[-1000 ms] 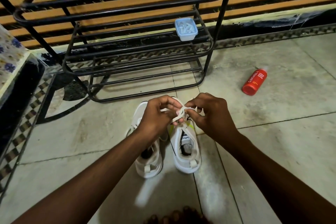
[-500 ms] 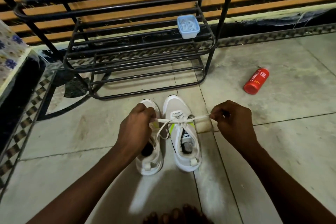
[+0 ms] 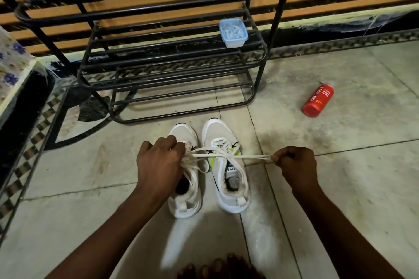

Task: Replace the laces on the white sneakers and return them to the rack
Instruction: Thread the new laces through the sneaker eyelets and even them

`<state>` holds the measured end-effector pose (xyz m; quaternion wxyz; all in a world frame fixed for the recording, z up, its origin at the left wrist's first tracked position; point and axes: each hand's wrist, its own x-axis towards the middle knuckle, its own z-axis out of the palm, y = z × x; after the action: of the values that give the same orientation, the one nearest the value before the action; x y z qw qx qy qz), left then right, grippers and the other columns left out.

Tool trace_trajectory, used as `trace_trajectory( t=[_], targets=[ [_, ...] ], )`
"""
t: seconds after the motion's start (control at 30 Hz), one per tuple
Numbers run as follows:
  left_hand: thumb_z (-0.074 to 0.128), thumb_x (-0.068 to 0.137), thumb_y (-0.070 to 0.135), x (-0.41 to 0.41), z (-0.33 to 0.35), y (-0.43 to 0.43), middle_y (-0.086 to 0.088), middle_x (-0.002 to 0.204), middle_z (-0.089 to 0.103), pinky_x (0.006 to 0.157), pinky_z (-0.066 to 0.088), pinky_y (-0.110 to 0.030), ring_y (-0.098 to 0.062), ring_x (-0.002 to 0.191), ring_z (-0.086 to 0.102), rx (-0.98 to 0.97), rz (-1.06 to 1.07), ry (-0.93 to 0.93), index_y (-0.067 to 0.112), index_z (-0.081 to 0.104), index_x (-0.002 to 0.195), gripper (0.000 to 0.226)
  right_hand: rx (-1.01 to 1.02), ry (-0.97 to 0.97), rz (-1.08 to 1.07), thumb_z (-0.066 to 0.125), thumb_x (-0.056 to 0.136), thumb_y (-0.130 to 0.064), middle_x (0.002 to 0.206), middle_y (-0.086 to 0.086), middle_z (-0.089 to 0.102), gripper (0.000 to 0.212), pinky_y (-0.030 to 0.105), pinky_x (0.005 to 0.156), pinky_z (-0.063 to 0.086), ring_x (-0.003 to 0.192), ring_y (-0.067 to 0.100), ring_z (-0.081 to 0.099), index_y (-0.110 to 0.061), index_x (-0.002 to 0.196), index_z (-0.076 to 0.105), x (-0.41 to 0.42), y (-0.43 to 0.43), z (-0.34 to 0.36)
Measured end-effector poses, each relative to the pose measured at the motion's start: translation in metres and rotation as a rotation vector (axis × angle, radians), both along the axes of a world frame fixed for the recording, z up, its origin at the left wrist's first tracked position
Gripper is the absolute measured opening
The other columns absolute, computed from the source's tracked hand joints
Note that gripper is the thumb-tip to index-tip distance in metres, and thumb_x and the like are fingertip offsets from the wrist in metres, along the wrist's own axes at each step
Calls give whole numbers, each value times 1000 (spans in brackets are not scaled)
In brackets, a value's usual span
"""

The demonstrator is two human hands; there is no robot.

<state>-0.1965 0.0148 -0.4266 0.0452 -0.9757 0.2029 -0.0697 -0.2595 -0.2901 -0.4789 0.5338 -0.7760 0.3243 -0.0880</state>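
The lace [image 3: 251, 156] stretches taut over the right-side sneaker [image 3: 221, 133], before the rack [image 3: 172, 70]. The left hand [image 3: 158, 165] grips one end above the other sneaker [image 3: 188, 201]; the right hand [image 3: 294, 163] pinches the opposite end.

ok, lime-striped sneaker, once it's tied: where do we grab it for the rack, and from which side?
Probably the heel collar, from above on the near side. The lime-striped sneaker stands upright, heel and pull tab toward the person, toe toward the rack. Its opening faces up, so fingers can hook inside. The taut lace crosses the midfoot.
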Motion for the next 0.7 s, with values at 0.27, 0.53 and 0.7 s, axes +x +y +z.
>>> trace_trajectory(
  t=[0.27, 0.53, 0.7],
  targets=[
    [68, 70, 13, 5, -6, 12, -8, 91, 52, 62, 41, -40, -30, 78, 50, -187, -243, 69, 9, 59, 92, 24, 159, -43, 15, 68, 75, 5, 58, 8, 66, 26, 37, 60, 41, 61, 24, 54, -17, 62, 75, -4, 0, -4],
    [56, 92, 14, 10, -15, 26, -10, 91, 53, 62, 49, -46, -31, 81, 53, -207, -252, 8, 7, 62, 91, 9, 185, -29, -6, 69, 74, 2, 62, 12, 67, 22, 37, 59, 40, 60, 26, 53, -18, 64, 75, -4, 2, -7],
    [81, 72, -3, 3, -5, 24, -13, 78, 52, 45, 39, -37, -35, 69, 54, -122, -192, -39, 6, 56, 76, 27, 352, -16, -52, 64, 79, 7, 67, 13, 64, 20, 33, 58, 37, 67, 24, 54, -7, 67, 73, -4, 3, 6]
  ],
)
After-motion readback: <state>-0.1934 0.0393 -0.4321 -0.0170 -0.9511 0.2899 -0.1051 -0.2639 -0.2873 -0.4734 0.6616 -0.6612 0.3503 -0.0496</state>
